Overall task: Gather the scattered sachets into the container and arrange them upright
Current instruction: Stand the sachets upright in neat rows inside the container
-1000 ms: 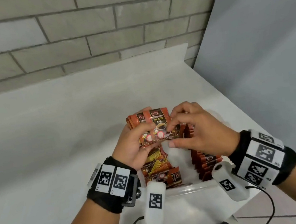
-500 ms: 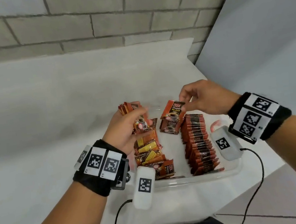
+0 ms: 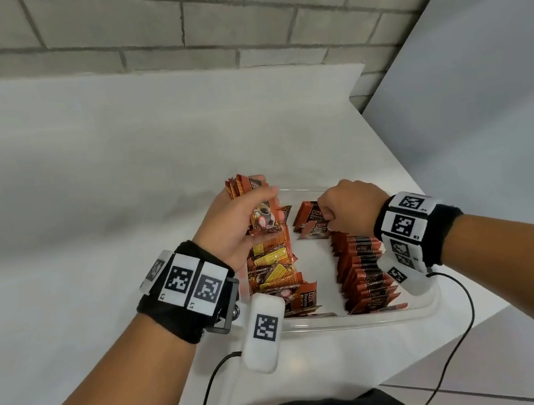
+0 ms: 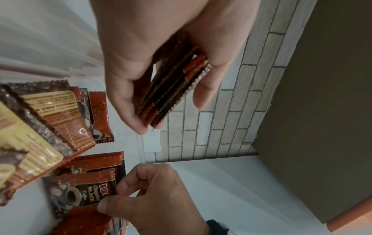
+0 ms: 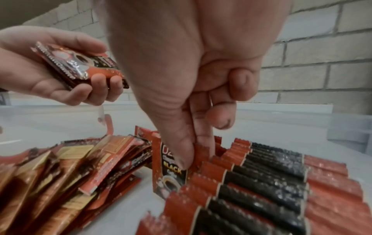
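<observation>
A clear plastic container [image 3: 363,321] sits on the white table near its front right corner. My left hand [image 3: 265,213] hovers over the container's far left and grips a small stack of red-brown coffee sachets [image 3: 244,188], seen edge-on in the left wrist view [image 4: 173,89]. My right hand [image 3: 326,223] pinches one sachet [image 5: 169,162] by its top edge, standing it at the far end of the upright row [image 3: 363,274] on the container's right side. A second row of sachets [image 3: 274,263] leans back along the left side.
The white table [image 3: 123,223] stretches left and back to a grey brick wall [image 3: 231,17]. The table's right edge runs close beside the container. Wrist-camera cables [image 3: 464,328] hang off the front edge.
My right hand drew one sachet off the stack in my left hand, carried it right and lowered it to the far end of the right row. The left hand stayed over the container's far left.
</observation>
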A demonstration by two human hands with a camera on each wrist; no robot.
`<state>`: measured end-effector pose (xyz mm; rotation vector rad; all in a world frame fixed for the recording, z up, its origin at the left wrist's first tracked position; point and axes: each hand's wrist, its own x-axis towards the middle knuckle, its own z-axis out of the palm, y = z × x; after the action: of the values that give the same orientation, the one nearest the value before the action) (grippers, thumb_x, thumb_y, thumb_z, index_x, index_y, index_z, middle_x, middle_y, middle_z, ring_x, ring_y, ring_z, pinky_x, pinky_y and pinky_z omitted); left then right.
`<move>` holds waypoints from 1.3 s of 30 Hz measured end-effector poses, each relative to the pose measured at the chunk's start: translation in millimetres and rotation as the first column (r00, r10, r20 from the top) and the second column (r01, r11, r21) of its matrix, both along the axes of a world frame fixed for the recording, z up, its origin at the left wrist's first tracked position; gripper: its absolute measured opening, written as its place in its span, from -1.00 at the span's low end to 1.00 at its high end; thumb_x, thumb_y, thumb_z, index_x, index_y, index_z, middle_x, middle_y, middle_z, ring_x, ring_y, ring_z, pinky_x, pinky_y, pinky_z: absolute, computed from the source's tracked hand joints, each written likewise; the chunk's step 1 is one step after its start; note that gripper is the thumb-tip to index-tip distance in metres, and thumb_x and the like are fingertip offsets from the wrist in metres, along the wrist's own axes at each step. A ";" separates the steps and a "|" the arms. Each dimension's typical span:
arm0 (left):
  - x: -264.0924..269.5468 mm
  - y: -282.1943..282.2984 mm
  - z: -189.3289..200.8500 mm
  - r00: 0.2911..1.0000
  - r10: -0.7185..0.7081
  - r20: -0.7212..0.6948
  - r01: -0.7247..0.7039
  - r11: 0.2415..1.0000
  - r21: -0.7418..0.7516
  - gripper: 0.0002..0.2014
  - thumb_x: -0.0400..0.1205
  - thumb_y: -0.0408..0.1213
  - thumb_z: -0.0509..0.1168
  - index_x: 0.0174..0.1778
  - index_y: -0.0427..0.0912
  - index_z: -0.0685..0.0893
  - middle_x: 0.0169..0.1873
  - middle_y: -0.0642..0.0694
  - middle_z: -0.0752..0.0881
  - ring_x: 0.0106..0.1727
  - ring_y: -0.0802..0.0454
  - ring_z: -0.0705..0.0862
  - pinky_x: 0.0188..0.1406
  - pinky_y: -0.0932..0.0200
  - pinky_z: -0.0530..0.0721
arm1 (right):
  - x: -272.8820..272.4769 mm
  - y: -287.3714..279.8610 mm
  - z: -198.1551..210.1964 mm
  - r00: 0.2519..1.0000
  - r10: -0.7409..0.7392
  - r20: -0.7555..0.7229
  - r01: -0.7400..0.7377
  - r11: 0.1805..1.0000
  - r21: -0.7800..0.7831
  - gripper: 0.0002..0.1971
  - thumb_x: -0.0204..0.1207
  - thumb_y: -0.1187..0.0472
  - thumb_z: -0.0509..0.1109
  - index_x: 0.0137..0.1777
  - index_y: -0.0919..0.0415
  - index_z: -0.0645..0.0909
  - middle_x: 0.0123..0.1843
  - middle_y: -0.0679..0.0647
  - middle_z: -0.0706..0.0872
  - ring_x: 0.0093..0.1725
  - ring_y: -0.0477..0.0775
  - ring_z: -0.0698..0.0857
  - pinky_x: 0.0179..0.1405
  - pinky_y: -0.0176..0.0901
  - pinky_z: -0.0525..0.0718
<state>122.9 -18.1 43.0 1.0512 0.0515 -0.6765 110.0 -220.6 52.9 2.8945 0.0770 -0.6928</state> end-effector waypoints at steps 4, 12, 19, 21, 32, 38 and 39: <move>-1.1 -1.1 -1.3 1.000 0.002 -0.017 -0.002 1.000 0.013 -0.87 0.60 -0.34 0.35 0.01 -0.05 0.63 -0.26 -0.12 0.68 -0.24 -0.03 0.72 -0.03 -0.09 0.71 | -0.6 1.0 -0.6 0.999 0.012 0.047 -0.009 0.998 -0.060 -0.90 0.50 0.32 0.27 -0.06 0.27 0.60 -0.14 0.12 0.60 -0.20 0.17 0.61 -0.33 -0.14 0.50; -1.2 -2.5 -1.5 1.000 0.003 -0.025 -0.002 1.000 0.022 -0.86 0.59 -0.33 0.35 0.03 -0.05 0.64 -0.24 -0.12 0.70 -0.22 -0.03 0.72 -0.04 -0.08 0.71 | -4.5 4.7 1.4 0.996 0.065 0.069 -0.057 0.992 -0.112 -0.93 0.58 0.28 0.20 -0.02 0.20 0.51 -0.15 0.11 0.54 -0.24 0.15 0.52 -0.30 -0.13 0.43; -2.2 -4.4 -0.2 0.999 0.003 -0.035 -0.003 1.000 0.011 -0.89 0.58 -0.33 0.36 -0.02 -0.09 0.63 -0.25 -0.14 0.67 -0.27 -0.04 0.72 -0.06 -0.05 0.72 | -6.3 3.8 0.9 0.992 0.072 0.103 -0.062 0.994 -0.092 -0.91 0.56 0.21 0.25 -0.01 0.21 0.52 -0.09 0.13 0.66 -0.23 0.14 0.54 -0.30 -0.14 0.44; -2.3 -5.2 -0.8 0.999 -0.006 -0.038 0.006 1.000 0.008 -0.86 0.57 -0.31 0.37 0.02 -0.13 0.61 -0.25 -0.15 0.66 -0.28 -0.05 0.73 -0.07 -0.05 0.72 | -6.6 3.1 1.7 0.991 0.070 0.114 -0.061 0.994 -0.086 -0.88 0.57 0.17 0.27 0.00 0.21 0.52 -0.07 0.13 0.67 -0.22 0.14 0.55 -0.29 -0.14 0.45; -3.7 -7.7 -3.2 0.994 -0.002 -0.105 -0.002 0.999 -0.040 -0.90 0.61 -0.32 0.27 0.00 -0.19 0.64 -0.20 -0.20 0.67 -0.16 -0.11 0.72 -0.12 -0.05 0.75 | -6.0 -5.1 4.8 0.982 0.040 0.187 -0.033 0.999 -0.040 -0.77 0.59 0.02 0.31 0.04 0.19 0.56 -0.03 0.10 0.71 -0.13 0.15 0.65 -0.26 -0.14 0.50; -3.8 -8.8 0.2 0.997 -0.062 -0.039 0.060 0.997 -0.042 -0.72 0.58 -0.47 0.28 0.17 -0.14 0.68 -0.03 -0.28 0.78 -0.11 -0.16 0.78 -0.20 0.00 0.79 | -14.5 -2.4 34.2 0.923 -0.293 0.249 0.070 0.765 0.640 -0.80 0.53 -0.04 0.40 0.08 0.00 0.61 -0.03 -0.17 0.70 -0.30 -0.21 0.57 -0.25 -0.44 0.48; -5.0 -9.2 1.6 0.996 -0.082 -0.020 0.081 0.996 -0.042 -0.70 0.57 -0.48 0.31 0.19 -0.14 0.67 0.00 -0.29 0.78 -0.09 -0.19 0.78 -0.17 -0.02 0.78 | -17.7 2.0 40.8 0.931 -0.317 0.182 0.090 0.682 0.725 -0.77 0.52 -0.03 0.41 0.13 -0.05 0.60 0.00 -0.18 0.70 -0.30 -0.20 0.58 -0.22 -0.44 0.51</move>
<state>117.9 -27.3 44.6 1.0101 0.0139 -0.7598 92.3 -218.6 93.7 3.7805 -0.0372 -0.2622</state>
